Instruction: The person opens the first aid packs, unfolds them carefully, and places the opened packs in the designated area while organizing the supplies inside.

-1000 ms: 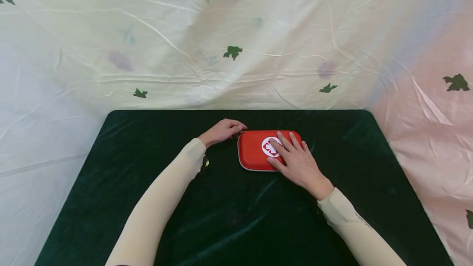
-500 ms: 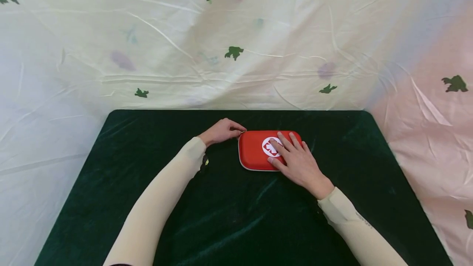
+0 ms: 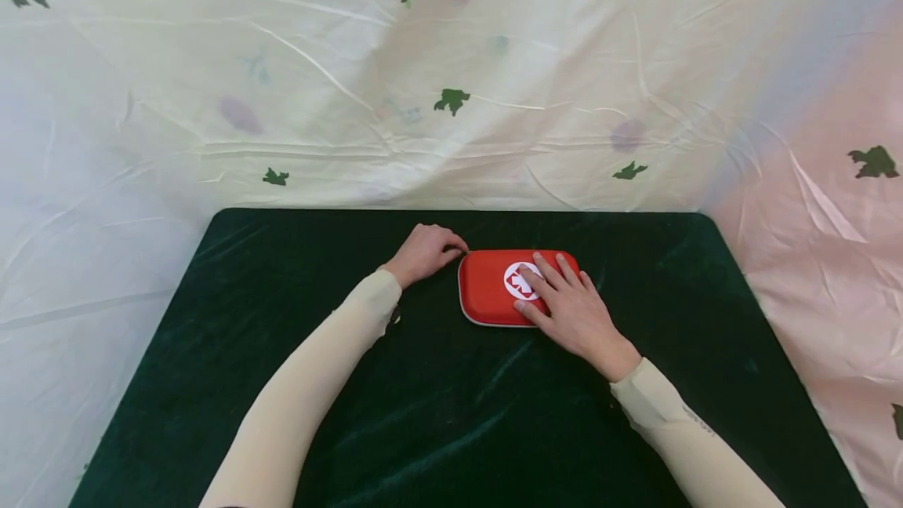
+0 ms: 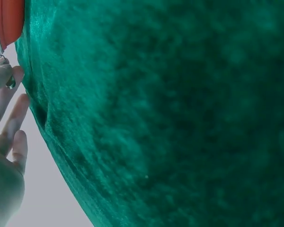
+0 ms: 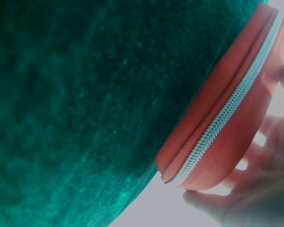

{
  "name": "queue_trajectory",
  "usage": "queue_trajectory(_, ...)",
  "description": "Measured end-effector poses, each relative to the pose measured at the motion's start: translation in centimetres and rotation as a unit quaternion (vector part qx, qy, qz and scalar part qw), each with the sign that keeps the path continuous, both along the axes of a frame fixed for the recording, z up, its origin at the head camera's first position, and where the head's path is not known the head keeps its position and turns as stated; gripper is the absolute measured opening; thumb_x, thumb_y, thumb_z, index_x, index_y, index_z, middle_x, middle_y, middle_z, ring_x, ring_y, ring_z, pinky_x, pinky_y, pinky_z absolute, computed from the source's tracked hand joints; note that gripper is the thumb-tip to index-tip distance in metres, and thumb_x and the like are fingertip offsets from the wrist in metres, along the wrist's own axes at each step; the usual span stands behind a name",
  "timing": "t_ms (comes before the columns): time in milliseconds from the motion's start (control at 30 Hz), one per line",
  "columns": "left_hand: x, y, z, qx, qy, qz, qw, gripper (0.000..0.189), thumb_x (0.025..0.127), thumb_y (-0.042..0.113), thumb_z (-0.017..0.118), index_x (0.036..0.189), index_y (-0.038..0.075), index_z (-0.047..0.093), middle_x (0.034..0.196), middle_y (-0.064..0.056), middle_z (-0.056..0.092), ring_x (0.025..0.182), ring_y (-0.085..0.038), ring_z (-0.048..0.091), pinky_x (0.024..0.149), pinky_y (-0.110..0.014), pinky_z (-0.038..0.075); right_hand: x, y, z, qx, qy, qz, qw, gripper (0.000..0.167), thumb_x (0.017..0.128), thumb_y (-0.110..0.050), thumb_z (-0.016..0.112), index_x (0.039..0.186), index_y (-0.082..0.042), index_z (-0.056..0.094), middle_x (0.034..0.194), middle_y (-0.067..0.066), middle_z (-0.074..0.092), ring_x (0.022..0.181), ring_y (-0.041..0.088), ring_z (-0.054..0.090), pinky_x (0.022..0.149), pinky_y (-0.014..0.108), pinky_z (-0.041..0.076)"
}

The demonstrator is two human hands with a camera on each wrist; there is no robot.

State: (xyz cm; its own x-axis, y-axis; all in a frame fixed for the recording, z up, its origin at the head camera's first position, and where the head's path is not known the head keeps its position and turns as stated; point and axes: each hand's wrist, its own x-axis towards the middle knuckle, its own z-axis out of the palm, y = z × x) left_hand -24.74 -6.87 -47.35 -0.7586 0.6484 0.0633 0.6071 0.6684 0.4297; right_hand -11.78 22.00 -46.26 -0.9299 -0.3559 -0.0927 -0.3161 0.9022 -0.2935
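A red zippered first-aid case (image 3: 487, 288) with a white cross emblem lies flat on the dark green cloth. My right hand (image 3: 574, 320) rests on its lid, fingers spread over the right half and covering part of the emblem. At the far left corner my left hand (image 3: 426, 251) pinches the zipper pull (image 4: 10, 81) between thumb and forefinger, its other fingers loose. Silver zipper teeth (image 5: 222, 118) run closed along the side seen in the right wrist view, where the right fingers lie against the lid.
The green velvet cloth (image 3: 437, 414) covers the table out to its rounded far corners. Behind and to both sides hangs a pale curtain (image 3: 339, 100) printed with leaves.
The left hand's thumb and forefinger have closed on the zipper pull at the corner. The right hand stays on the lid. The whole head view has shifted slightly.
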Motion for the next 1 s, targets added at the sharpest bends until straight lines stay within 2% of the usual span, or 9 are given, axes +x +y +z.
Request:
queue_trajectory(100, 0.1, -0.1, 0.0, -0.007, 0.010, -0.001, 0.9999, 0.021, 0.102, 0.015, 0.066, 0.119, 0.014, 0.078, 0.116, -0.003, 0.076, 0.109, -0.022, 0.067, 0.103, -0.043, 0.048, 0.1, 0.1, 0.0, -0.003, 0.001, -0.001, 1.0000, 0.075, 0.101, -0.062, 0.051, 0.164, -0.027, 0.032, 0.172, 0.008, 0.019, 0.156, 0.044, 0.010, 0.118, 0.072, 0.016)
queue_trajectory(333, 0.7, -0.5, 0.1, -0.011, 0.008, 0.010, 0.9999, 0.021, 0.103, 0.016, 0.065, 0.119, 0.012, 0.077, 0.116, -0.005, 0.075, 0.109, -0.025, 0.063, 0.101, -0.047, 0.047, 0.2, -0.1, 0.0, -0.008, 0.001, -0.001, 1.0000, 0.074, 0.101, -0.062, 0.051, 0.164, -0.027, 0.033, 0.172, 0.008, 0.020, 0.156, 0.044, 0.010, 0.118, 0.071, 0.016)
queue_trajectory(1000, 2.2, -1.6, 0.2, -0.003, 0.006, 0.021, 0.9998, 0.020, 0.103, 0.016, 0.065, 0.119, 0.011, 0.076, 0.117, -0.005, 0.074, 0.108, -0.026, 0.062, 0.097, -0.047, 0.047, 0.1, -0.1, 0.3, -0.002, 0.000, -0.002, 1.0000, 0.074, 0.101, -0.062, 0.051, 0.164, -0.026, 0.033, 0.172, 0.009, 0.020, 0.156, 0.045, 0.009, 0.118, 0.072, 0.016)
